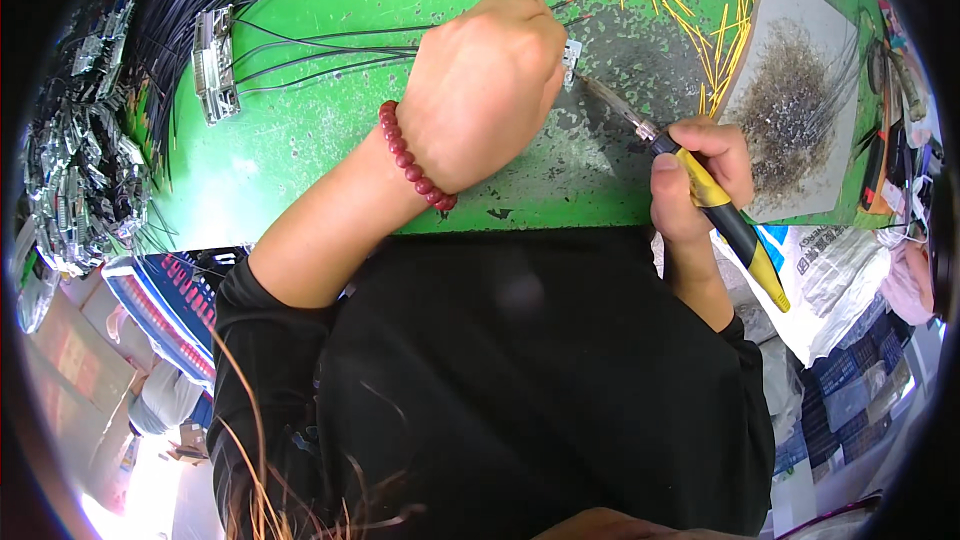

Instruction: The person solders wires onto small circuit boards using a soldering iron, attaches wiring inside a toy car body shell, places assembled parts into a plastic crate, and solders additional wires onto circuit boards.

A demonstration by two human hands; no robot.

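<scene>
My left hand, a red bead bracelet on its wrist, is closed with its back turned up. Black wires run in under it and their ends show past the knuckles; its fingertips are hidden. Those wires lead left to a silver metal-shelled connector lying on the bench. Just beyond the left hand's edge a small pale metallic piece pokes out. My right hand grips a yellow and black soldering iron. Its tip points up and left, close to that piece; whether they touch I cannot tell.
The green bench top has worn paint. Yellow solder-like sticks lie scattered at the back right, beside a grey board heaped with dark residue. Piled metal connectors and bundled black wires fill the left. Tools lie far right.
</scene>
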